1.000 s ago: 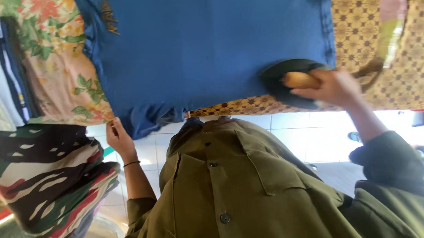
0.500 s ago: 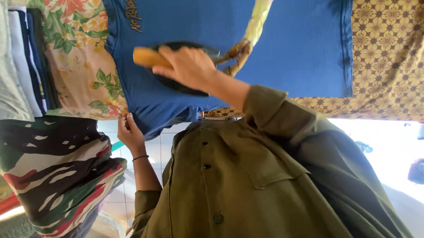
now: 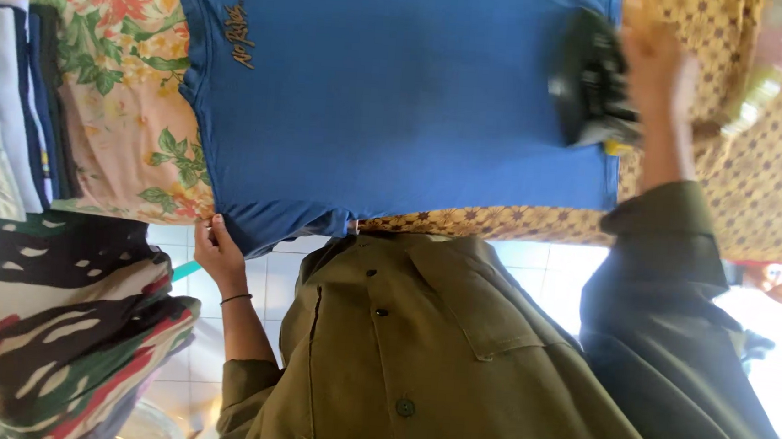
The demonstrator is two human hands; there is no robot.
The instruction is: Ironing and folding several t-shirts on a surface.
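Observation:
A blue t-shirt [image 3: 399, 110] lies spread flat on a cloth-covered surface, with a small emblem near its upper left. My right hand [image 3: 658, 73] grips a black clothes iron [image 3: 589, 82] that rests on the shirt's right part; both are motion-blurred. My left hand [image 3: 214, 251], with a thin dark bracelet on the wrist, pinches the shirt's lower left edge where the fabric bunches. My olive buttoned shirt [image 3: 417, 368] fills the bottom of the view.
Under the t-shirt lie a floral cloth [image 3: 116, 90] at left and a yellow-brown patterned cloth [image 3: 779, 182] at right. Folded clothes [image 3: 13, 111] are stacked at far left. A red, green and white camouflage garment [image 3: 54, 315] hangs at lower left. White floor tiles [image 3: 534, 266] show below.
My right hand slid the iron from the shirt's right side to its left half, then back to the right side. My left hand kept hold of the shirt's edge.

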